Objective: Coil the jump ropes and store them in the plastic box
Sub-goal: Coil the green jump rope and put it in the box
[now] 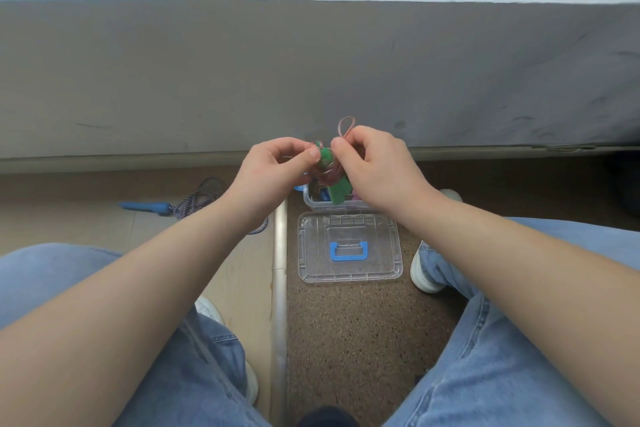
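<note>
While my left hand (277, 163) and right hand (372, 163) both pinch the green-handled pink jump rope (325, 158) above the clear plastic box (313, 203), the blue-handled braided rope (194, 199) lies uncoiled on the floor's left side; roughly half remains.

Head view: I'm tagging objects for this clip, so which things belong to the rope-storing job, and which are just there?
Job:
- left hand
- right hand
- green-handled rope
- blue-handled rope
- plastic box
- lid

Just there:
- metal floor strip
- white shoes
- grey ledge
</note>
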`<state>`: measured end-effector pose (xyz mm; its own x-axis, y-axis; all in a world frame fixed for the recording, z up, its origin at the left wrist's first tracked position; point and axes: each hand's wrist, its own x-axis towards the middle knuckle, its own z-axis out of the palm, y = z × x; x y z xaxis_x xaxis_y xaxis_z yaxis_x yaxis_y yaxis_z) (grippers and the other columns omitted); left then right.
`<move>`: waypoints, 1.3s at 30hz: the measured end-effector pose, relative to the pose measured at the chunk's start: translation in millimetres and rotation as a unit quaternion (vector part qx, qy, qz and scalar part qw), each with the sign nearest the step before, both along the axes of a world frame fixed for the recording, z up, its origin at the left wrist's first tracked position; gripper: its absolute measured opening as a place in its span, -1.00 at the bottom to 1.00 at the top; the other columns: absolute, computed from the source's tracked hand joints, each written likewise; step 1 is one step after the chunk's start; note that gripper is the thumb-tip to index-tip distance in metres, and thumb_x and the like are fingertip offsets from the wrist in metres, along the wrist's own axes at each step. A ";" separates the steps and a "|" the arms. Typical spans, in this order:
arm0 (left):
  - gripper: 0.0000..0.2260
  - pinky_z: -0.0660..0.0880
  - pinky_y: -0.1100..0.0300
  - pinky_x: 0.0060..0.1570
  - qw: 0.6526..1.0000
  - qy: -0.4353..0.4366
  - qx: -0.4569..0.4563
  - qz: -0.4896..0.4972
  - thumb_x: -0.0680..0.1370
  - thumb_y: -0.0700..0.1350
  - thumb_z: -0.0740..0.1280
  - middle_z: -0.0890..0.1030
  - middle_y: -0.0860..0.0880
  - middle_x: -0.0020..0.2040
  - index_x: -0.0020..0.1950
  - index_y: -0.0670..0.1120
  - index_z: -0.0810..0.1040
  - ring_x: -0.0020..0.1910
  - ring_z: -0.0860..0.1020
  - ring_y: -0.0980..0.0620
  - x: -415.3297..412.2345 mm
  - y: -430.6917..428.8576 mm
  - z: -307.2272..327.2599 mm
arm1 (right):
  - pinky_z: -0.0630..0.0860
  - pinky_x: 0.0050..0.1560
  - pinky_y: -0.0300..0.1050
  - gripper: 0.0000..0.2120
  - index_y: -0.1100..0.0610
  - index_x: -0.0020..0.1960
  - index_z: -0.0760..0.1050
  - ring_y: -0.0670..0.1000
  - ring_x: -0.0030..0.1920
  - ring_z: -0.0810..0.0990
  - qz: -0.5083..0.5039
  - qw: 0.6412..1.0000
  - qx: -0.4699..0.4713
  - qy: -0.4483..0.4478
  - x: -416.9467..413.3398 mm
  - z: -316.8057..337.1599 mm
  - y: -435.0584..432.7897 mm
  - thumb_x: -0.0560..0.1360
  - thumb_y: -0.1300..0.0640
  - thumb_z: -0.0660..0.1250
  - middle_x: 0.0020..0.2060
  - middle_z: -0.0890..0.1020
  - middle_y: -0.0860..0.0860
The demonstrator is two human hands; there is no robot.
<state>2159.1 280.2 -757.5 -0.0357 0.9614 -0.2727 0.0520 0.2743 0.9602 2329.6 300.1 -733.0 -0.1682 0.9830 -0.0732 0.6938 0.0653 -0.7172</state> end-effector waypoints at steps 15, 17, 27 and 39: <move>-0.92 0.60 0.17 0.01 0.996 0.074 0.040 -0.035 0.59 -0.17 0.38 0.70 -0.02 -0.16 0.00 -0.15 0.66 -0.16 0.65 0.14 1.4 -3.4 4.5 | 0.68 -0.10 0.04 -0.87 -0.01 -0.02 0.71 -0.08 -0.27 0.68 0.017 0.999 -0.015 0.025 6.2 9.3 2.9 0.55 0.01 0.39 -0.21 0.73 -0.08; -0.89 0.60 0.13 0.05 0.994 0.093 0.044 -0.043 0.51 -0.05 0.48 0.72 0.03 -0.15 -0.05 -0.07 0.67 -0.12 0.68 0.12 2.3 -6.6 6.0 | 0.67 -0.10 0.07 -0.87 0.00 -0.07 0.67 -0.04 -0.22 0.69 0.031 0.999 -0.014 0.005 5.3 7.2 2.3 0.55 -0.02 0.38 -0.23 0.72 -0.07; -0.96 0.61 0.09 0.06 0.979 0.195 0.057 0.014 0.43 -0.07 0.42 0.71 0.16 -0.19 -0.16 0.07 0.65 -0.13 0.68 0.18 4.2 -6.5 5.6 | 0.50 -0.11 -0.02 -0.82 0.09 -0.03 0.53 0.19 -0.10 0.60 0.129 0.977 0.028 -0.170 -0.3 10.4 0.0 0.62 0.03 0.21 -0.14 0.65 0.11; -0.92 0.53 0.34 -0.04 0.971 0.225 0.078 0.007 0.48 -0.12 0.44 0.71 0.18 -0.19 -0.08 0.05 0.69 -0.17 0.65 0.31 12.6 -10.1 3.6 | 0.28 -0.15 -0.02 -0.93 0.07 -0.04 0.25 0.17 -0.18 0.39 0.239 0.919 0.055 -0.308 1.0 10.5 2.6 0.61 0.11 0.12 -0.17 0.40 0.05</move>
<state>2171.7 270.1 -753.9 -0.1300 0.9885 -0.0780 0.4736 0.1309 0.8710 2330.6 302.6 -722.5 -0.5426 0.8149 -0.2037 0.8394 0.5168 -0.1684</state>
